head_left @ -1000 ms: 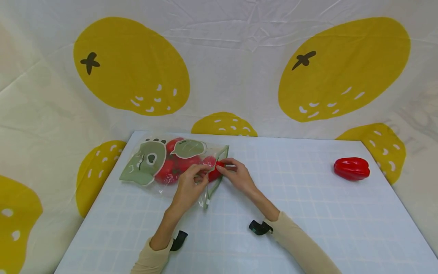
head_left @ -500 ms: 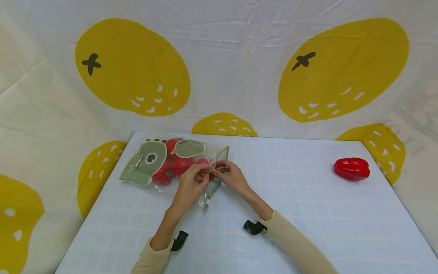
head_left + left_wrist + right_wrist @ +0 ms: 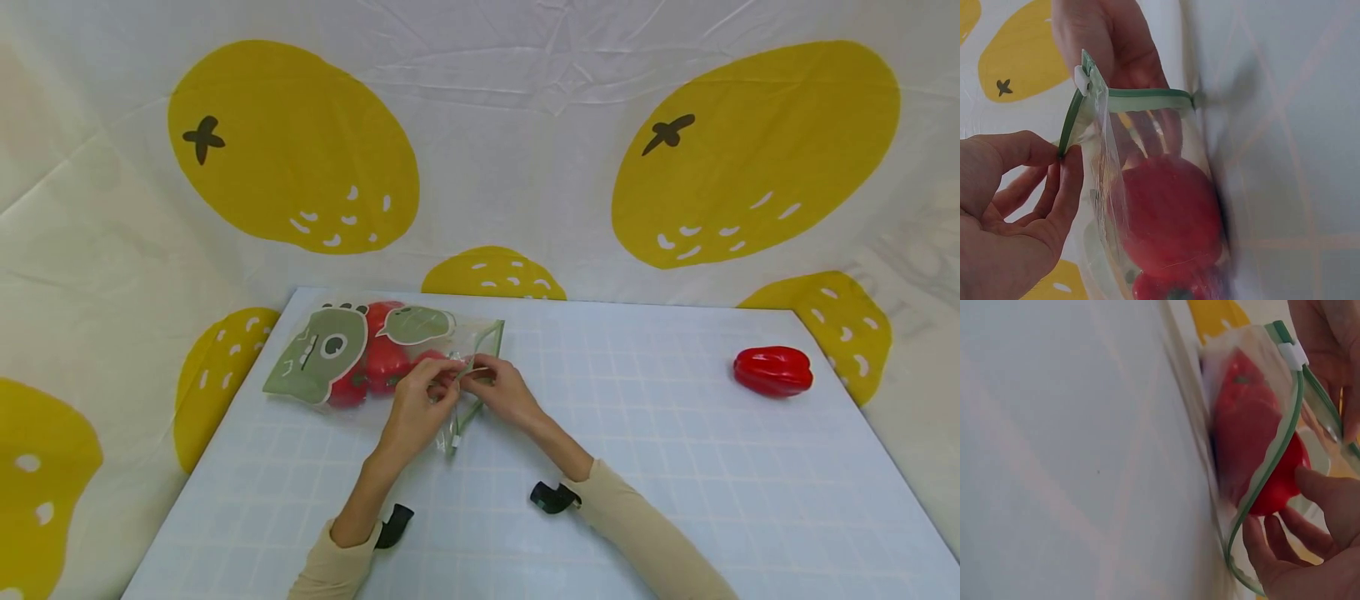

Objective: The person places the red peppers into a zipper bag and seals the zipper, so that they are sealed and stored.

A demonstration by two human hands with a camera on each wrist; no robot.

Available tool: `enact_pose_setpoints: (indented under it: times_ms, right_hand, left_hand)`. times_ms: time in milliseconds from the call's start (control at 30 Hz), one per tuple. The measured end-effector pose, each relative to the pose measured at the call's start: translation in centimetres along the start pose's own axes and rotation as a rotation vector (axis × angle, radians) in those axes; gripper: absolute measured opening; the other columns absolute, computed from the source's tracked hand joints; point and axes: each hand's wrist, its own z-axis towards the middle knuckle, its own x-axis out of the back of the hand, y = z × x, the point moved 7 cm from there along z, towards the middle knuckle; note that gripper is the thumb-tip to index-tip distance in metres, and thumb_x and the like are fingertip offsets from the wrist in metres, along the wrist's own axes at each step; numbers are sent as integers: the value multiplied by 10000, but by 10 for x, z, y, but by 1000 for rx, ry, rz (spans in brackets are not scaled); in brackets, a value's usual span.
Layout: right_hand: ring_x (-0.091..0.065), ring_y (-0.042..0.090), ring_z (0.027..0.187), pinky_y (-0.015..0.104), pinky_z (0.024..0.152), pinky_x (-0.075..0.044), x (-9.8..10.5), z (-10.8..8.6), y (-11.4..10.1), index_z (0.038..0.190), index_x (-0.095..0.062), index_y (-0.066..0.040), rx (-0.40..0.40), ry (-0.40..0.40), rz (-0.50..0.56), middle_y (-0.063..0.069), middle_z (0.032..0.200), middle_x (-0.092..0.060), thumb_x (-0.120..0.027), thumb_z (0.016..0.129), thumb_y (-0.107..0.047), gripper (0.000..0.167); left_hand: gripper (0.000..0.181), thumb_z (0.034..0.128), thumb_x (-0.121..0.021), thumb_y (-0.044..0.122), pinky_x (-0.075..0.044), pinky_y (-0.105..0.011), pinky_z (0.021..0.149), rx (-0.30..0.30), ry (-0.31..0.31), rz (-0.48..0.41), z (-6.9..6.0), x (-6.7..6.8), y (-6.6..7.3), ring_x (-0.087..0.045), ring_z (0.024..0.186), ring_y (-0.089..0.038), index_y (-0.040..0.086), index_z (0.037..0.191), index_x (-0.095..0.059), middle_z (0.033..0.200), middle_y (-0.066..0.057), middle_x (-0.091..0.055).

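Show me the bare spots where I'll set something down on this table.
On the table, the widest bare patch lies between the right hand and the lone red pepper. Another lies left of the left sleeve, on the near side of the bag. The bag's mouth is crowded, with the left hand there as well as the right.

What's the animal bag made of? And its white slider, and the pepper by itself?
The bag looks like thin, glossy plastic: red peppers show through. The slider looks like hard plastic: smooth, white and blocky. The lone pepper is smooth with shiny spots, maybe plastic, but it could be real.
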Motion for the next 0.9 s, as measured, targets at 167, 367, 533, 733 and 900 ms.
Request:
enact_pose_setpoints:
  times_ms: [167, 367, 533, 733, 900]
  right_hand:
    - [-684, 318, 1124, 416, 984, -554, 5, -2, 2, 1258, -651, 7, -6, -20, 22, 177, 1256, -671, -706, 964, -107, 321]
    - [-681, 315, 1125, 423, 971, -561, 13, -5, 2, 1264, -648, 0, 5, -22, 7, 163, 1259, -673, -709, 978, -153, 330]
    - [-674, 344, 1133, 442, 976, -560, 22, -7, 4, 1285, -641, 13, 20, -18, 19, 186, 1268, -666, -709, 978, -147, 352]
    - [-675, 321, 1133, 427, 987, -553, 38, -11, 8, 1291, -639, 14, -7, 1, 4, 170, 1258, -673, -706, 978, -131, 351]
    - [-666, 358, 1137, 475, 1003, -537, 53, -14, 10, 1305, -621, 51, 7, 24, 3, 227, 1272, -658, -695, 986, -124, 371]
  left_hand:
    - [274, 901, -719, -68, -613, -293, 797, 1, -7, 1, 0, -1, 1, -654, 883, -188, 27, 1158, -718, 1058, -81, -676]
    - [259, 900, -726, -56, -615, -302, 802, 26, -11, 3, -1, -1, 0, -655, 879, -190, 28, 1145, -716, 1037, -77, -670]
    - [255, 895, -749, -31, -615, -300, 812, 50, -10, 3, -1, -1, -3, -665, 883, -198, 32, 1141, -720, 1052, -93, -679]
    - [243, 900, -747, -21, -614, -307, 815, 78, -10, 7, -1, -1, -3, -672, 888, -204, 29, 1137, -721, 1054, -107, -685]
    - [250, 897, -759, -8, -611, -296, 825, 103, -11, 11, -1, -1, -3, -673, 899, -196, 45, 1139, -721, 1060, -92, -689]
